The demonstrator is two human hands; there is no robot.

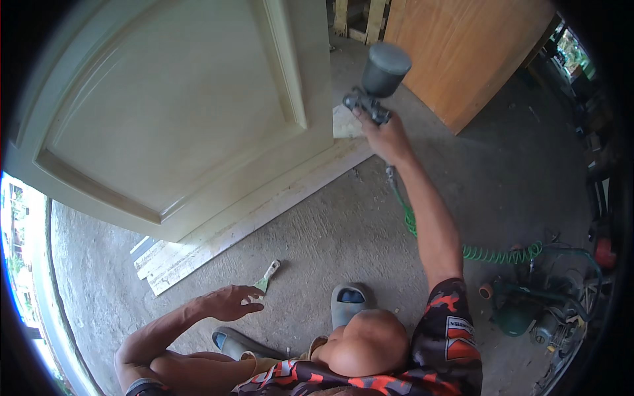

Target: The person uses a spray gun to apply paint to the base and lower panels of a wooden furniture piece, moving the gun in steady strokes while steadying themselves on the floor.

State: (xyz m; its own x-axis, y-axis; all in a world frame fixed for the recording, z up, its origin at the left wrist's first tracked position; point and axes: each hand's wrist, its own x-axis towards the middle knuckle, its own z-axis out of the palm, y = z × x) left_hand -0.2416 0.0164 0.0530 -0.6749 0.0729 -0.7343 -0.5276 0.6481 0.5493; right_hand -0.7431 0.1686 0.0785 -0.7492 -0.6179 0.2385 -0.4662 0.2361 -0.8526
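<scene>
Held out at the far right of the cream panelled door (pixel 178 99) is a spray gun (pixel 366 105) with a grey paint cup (pixel 386 69) on top. My right hand (pixel 388 137) is wrapped round its handle, and a green hose (pixel 404 208) runs down from the grip. The gun's front points toward the door's right edge, apart from it. Whether any paint is coming out cannot be made out. My left hand (pixel 231 302) hangs low with its fingers stretched and holds nothing. Just beyond its fingertips, a putty knife (pixel 273 267) lies on the floor.
The door stands on long pale planks (pixel 218 241) on the concrete floor (pixel 317 231). Behind the gun leans an orange-brown wooden panel (pixel 456 59). Coiled green hose (pixel 505 254) stretches right, near a dark green air compressor (pixel 515 317). My feet wear grey slippers (pixel 350 303).
</scene>
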